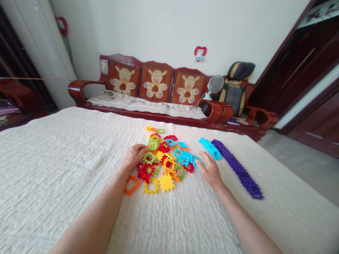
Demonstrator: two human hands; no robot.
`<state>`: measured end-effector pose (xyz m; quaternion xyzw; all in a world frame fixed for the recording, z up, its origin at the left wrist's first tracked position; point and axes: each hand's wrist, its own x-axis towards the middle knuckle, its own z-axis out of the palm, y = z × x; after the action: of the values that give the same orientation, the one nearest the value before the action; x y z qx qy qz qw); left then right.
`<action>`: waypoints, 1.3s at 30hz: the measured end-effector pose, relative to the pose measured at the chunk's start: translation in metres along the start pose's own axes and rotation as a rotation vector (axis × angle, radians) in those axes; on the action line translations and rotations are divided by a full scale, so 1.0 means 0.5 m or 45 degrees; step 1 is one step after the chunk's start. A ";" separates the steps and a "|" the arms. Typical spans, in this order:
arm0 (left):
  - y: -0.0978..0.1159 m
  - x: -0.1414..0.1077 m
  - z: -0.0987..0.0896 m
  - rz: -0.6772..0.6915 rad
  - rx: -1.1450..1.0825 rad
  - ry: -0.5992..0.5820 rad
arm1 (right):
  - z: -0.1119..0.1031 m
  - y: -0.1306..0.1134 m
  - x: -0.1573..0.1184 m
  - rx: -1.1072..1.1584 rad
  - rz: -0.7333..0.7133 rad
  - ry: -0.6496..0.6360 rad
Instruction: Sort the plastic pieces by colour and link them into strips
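Note:
A loose pile of plastic interlocking building pieces (166, 164) in red, yellow, green, orange and blue lies on the white quilted cover. At its left edge is my left hand (135, 155), its fingers curled in against the green and orange pieces; whatever they hold is hidden. My right hand (210, 171) is at the right side, thumb and fingers apart. Its thumb is close to the light blue pieces (185, 157); whether they touch I cannot tell. Beyond it lie a light blue row (210, 148) of pieces and a longer purple row (238, 169).
The white quilted cover (66, 169) spreads under everything, its far edge facing a wooden sofa (148, 109) with bear-patterned cushions. A small fan (215, 84) stands by the sofa's right armrest. Near the front of the pile are a yellow square (166, 183) and an orange frame piece (128, 189).

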<state>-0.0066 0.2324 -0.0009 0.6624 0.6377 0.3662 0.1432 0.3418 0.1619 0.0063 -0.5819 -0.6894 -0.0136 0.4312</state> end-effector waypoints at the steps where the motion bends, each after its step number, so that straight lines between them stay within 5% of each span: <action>1: -0.001 0.000 0.001 0.000 0.001 0.003 | 0.003 -0.010 0.011 0.004 -0.102 -0.090; 4: -0.004 0.001 0.004 0.005 0.004 0.008 | 0.022 -0.047 0.042 -0.022 -0.321 -0.375; 9: -0.006 0.000 0.005 0.007 0.007 0.008 | 0.080 -0.084 0.071 -0.225 -0.348 -0.619; 18: -0.008 0.001 0.007 0.009 -0.003 0.009 | 0.061 -0.078 0.062 -0.171 -0.319 -0.501; 23: -0.016 0.005 0.011 0.009 -0.007 -0.012 | 0.091 -0.073 0.114 -0.102 -0.301 -0.442; 32: -0.015 0.004 0.012 0.008 -0.004 -0.006 | 0.173 -0.074 0.210 -0.334 -0.205 -0.849; 39: -0.013 0.004 0.010 -0.006 -0.011 -0.007 | 0.199 -0.031 0.231 -0.107 -0.375 -0.785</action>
<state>-0.0081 0.2366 -0.0079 0.6614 0.6372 0.3667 0.1485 0.2774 0.2998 0.0218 -0.4700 -0.8628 0.0724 0.1716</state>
